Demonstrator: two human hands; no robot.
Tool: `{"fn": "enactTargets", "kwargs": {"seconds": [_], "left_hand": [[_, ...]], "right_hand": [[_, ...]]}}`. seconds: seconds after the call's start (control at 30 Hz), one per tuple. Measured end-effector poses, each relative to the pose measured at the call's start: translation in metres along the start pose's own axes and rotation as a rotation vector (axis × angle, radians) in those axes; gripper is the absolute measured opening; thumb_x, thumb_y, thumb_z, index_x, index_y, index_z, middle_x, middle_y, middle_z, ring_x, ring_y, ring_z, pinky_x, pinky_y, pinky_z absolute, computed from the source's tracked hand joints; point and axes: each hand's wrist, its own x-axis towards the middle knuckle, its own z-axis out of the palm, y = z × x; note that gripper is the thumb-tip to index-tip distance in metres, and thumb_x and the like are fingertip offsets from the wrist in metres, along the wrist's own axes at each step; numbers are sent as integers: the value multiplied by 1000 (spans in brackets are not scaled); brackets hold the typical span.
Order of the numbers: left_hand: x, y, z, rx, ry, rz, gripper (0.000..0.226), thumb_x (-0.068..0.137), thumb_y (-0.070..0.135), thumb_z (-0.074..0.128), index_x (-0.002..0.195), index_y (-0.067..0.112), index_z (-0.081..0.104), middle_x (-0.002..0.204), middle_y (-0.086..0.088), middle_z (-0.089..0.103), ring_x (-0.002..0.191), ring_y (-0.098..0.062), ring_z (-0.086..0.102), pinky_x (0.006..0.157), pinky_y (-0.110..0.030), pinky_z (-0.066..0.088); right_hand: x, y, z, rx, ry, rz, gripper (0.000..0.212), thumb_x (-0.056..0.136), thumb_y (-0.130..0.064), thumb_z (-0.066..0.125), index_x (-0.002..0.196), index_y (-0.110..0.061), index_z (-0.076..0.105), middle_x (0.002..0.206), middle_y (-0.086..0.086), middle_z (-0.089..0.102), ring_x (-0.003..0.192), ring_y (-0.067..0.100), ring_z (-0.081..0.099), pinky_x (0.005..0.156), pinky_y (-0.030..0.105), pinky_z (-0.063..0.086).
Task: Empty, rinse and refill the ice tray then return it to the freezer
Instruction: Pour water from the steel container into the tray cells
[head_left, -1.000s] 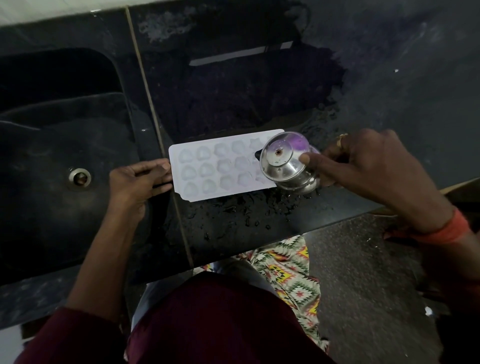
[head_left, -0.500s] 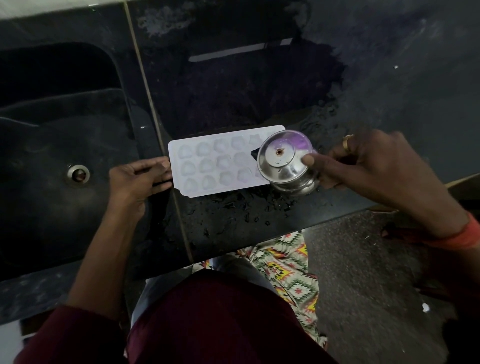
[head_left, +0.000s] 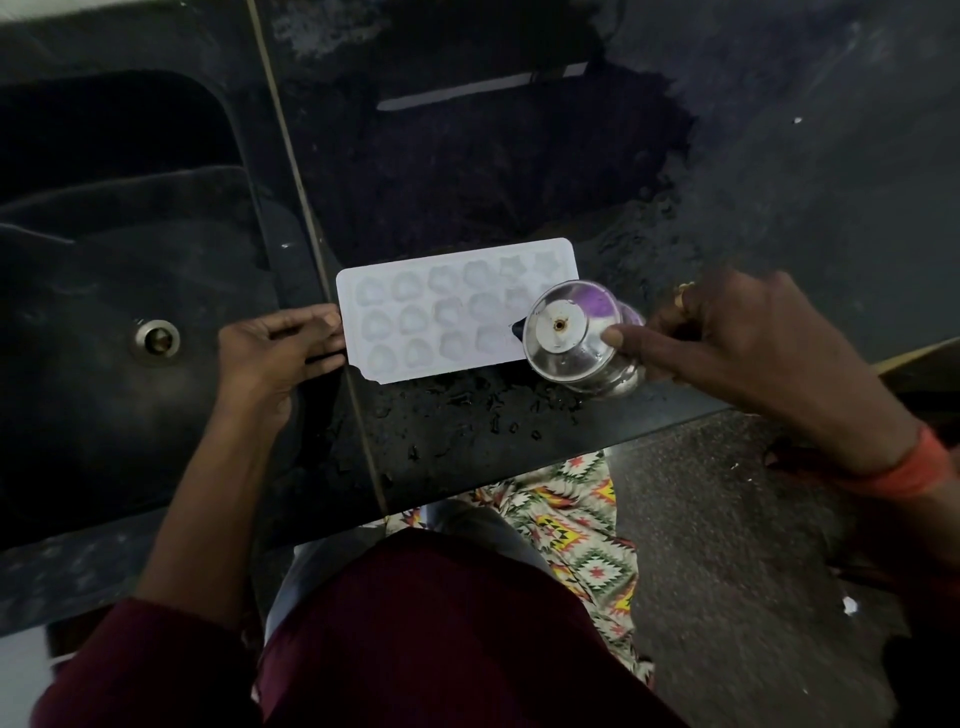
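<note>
A white ice tray with several round cups lies flat on the black counter, just right of the sink. My left hand holds the tray's left end, fingers against its edge. My right hand grips a small shiny steel pot, tilted on its side over the tray's right end with its mouth facing left. The pot covers the tray's rightmost cups.
A black sink with a steel drain lies to the left. Water drops spot the counter in front of the tray. The counter's front edge runs just below; patterned cloth and floor show beneath.
The steel pot has shifted slightly left and stays tilted over the tray's right end. My left hand keeps its hold on the tray's left edge.
</note>
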Motion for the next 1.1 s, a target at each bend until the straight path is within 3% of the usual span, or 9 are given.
{"fn": "enactTargets", "kwargs": {"seconds": [0.17,0.37,0.7,0.9,1.1], "left_hand": [[-2,1,1,-4,0,0,5,91,9,71,90,13,74,70,3,76,66,-9,73,62,-22,59],[-2,1,1,1,3,-5,5,91,9,70,90,13,74,71,3,76,67,-9,74,63,-22,60],[-1,0,1,-10,4,-9,5,91,11,71,89,14,74,72,1,77,69,-11,75,61,-22,59],[-2,1,-1,-22,9,-25,3,91,14,71,90,14,74,76,0,78,73,-13,76,62,-22,60],[-5,4,0,-36,14,-29,3,92,12,70,92,11,73,72,2,77,70,-10,75,64,-23,61]], "right_hand": [[-1,1,-2,-3,7,-3,34,85,-57,61,59,-34,63,57,-5,67,50,10,63,55,24,44],[0,3,-3,-8,18,-7,42,84,-57,60,63,-23,72,58,-4,68,52,12,64,58,30,52],[0,4,-7,47,11,-16,45,80,-63,59,60,-26,73,55,-8,68,52,11,67,56,24,52],[-1,1,-7,186,-8,-27,32,83,-55,66,62,-32,72,59,-14,71,53,-3,66,60,20,54],[1,-6,-3,169,19,-53,38,84,-56,65,63,-26,75,59,-11,71,54,8,69,60,31,53]]}}
